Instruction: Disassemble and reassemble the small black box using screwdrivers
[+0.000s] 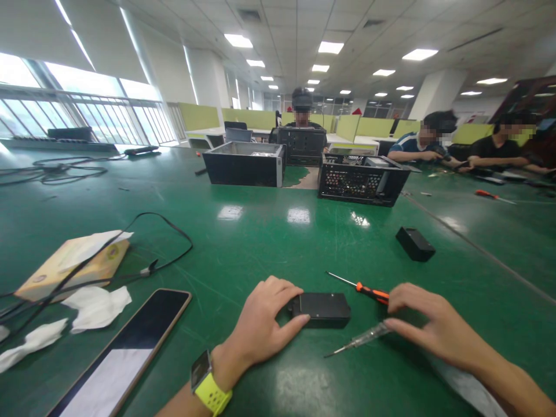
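My left hand (267, 321), with a yellow-strapped watch on its wrist, grips the left end of a small black box (324, 310) lying on the table. To its right, my right hand (430, 321) has its fingers curled. Its thumb meets the handle of a screwdriver with a clear handle (367, 336), whose tip points left toward me. An orange and black screwdriver (369, 291) lies just beyond, the end of its handle hidden under my right fingers. Farther off to the right sits a second black box (415, 243).
A phone (130, 347) lies on the green table (243, 249) at the left, near crumpled tissues (98, 307), a tissue pack (73, 263) and a black cable (186, 243). Black computer cases (245, 168) stand at the back. Other people work across the table and at the right.
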### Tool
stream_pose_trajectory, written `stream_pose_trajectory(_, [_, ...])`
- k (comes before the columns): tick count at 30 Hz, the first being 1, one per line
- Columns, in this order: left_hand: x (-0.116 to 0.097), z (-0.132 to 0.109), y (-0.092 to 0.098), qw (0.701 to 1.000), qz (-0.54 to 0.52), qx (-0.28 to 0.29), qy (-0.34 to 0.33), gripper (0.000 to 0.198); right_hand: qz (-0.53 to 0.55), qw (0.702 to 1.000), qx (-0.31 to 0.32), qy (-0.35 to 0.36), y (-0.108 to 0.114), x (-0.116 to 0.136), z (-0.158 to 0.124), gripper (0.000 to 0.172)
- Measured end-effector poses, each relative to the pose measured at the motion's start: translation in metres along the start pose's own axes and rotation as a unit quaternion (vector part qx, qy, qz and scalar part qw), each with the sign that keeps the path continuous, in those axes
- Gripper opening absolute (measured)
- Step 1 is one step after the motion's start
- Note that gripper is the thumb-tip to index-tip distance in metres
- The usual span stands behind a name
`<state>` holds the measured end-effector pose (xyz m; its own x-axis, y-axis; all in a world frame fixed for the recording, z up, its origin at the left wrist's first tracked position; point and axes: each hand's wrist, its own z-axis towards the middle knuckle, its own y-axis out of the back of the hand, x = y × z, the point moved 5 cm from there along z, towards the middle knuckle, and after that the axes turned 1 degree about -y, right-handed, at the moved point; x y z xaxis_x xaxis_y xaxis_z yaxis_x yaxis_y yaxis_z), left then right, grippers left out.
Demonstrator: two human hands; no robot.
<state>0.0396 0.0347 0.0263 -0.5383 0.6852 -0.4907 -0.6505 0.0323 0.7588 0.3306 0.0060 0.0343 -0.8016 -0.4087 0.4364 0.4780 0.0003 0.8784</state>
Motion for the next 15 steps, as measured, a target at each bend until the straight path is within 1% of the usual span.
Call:
stream_pose_trajectory(3, [-0.001,0.000,0.001,1.000,0.002,0.001,-0.002,0.029,-0.008,0.993,0.114,0.021,-0.012,0.020,-0.002,0.018])
stream_pose_trajectory(4, [-0.001,0.000,0.001,1.000,0.003,-0.002,-0.001,0.028,-0.010,0.990,0.137,0.019,-0.015,0.023,-0.003,0.016])
stream_pose_trajectory(6, [-0.001,0.001,0.002,1.000,0.004,-0.008,0.000,0.028,0.007,0.986,0.165,0.016,-0.018,0.025,-0.003,0.013])
stream_pose_trajectory(8, [-0.001,0.001,0.002,1.000,0.003,-0.010,0.000,0.028,0.048,0.984,0.172,0.008,-0.015,0.021,-0.004,0.019])
stream_pose_trajectory(11, [0.000,0.002,0.002,1.000,0.000,-0.012,-0.003,0.026,0.098,0.985,0.142,-0.017,-0.005,0.009,-0.006,0.024])
stream_pose_trajectory(15, [0.000,0.002,0.002,1.000,0.000,-0.014,-0.004,0.026,0.087,0.989,0.122,-0.020,0.002,-0.003,-0.009,0.025])
